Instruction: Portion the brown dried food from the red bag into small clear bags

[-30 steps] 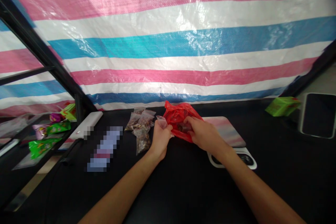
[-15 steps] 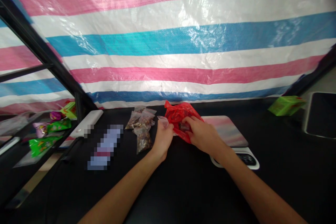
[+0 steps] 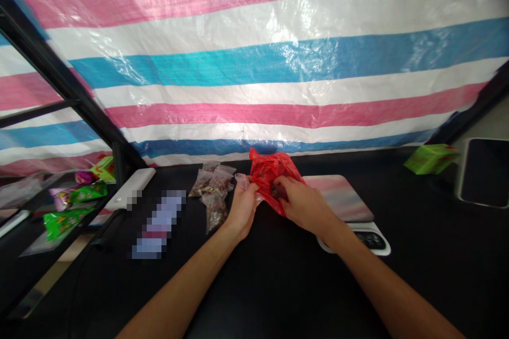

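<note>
My left hand (image 3: 242,206) is closed on a small clear plastic bag (image 3: 240,178), whose upper edge shows above the thumb. Its fingers also lie against the left side of a red plastic bag (image 3: 267,167), which stands open and crumpled. The curled fingers of my right hand (image 3: 300,198) reach into the mouth of the red bag, at some dark brown stuff whose kind I cannot make out. Left of my left hand, several filled clear zip bags (image 3: 217,211) with brownish dried bits lie in a loose pile.
Under my right forearm lie a pinkish flat panel (image 3: 344,198) and a white device with a dark oval (image 3: 371,241). Further right are a green box (image 3: 431,159) and a dark-screened device (image 3: 485,172). A white bar (image 3: 133,188) and snack packets (image 3: 66,219) are left.
My left hand has turned slightly and shifted a little left with the clear bag. My right hand's fingers have dipped and curled further into the red bag.
</note>
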The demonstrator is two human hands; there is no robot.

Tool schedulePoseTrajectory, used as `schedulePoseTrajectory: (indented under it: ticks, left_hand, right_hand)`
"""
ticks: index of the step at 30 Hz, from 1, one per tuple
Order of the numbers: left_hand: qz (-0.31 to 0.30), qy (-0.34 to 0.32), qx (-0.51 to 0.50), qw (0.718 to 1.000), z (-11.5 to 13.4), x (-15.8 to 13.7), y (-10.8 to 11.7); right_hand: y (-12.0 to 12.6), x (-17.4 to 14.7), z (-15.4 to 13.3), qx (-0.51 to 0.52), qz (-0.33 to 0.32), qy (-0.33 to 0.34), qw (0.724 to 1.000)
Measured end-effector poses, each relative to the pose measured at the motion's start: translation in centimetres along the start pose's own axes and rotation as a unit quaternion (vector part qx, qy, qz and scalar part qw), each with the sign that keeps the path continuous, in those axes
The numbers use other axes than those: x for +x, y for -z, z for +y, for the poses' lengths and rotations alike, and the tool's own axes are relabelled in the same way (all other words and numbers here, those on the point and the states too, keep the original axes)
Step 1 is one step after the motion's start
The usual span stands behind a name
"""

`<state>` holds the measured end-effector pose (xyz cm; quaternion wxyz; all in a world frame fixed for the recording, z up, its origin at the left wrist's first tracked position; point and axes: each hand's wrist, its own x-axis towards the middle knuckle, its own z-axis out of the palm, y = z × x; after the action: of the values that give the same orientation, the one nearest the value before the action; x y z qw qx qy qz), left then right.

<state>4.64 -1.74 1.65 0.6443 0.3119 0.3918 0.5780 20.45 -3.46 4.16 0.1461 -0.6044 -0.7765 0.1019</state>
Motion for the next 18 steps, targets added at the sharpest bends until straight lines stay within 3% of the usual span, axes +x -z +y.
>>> schedulePoseTrajectory:
  ticks: [13,18]
  left_hand:
    - [0.002,-0.041,0.026,0.999,0.7,-0.1,0.0]
    - [0.051,-0.079,0.074,0.993,0.0,0.6,0.9]
  right_hand:
    - [0.3,0.0,-0.5,0.04,-0.01,-0.036,0.999]
    - [0.6,0.2,0.1,0.032,0.019,-0.038,0.999]
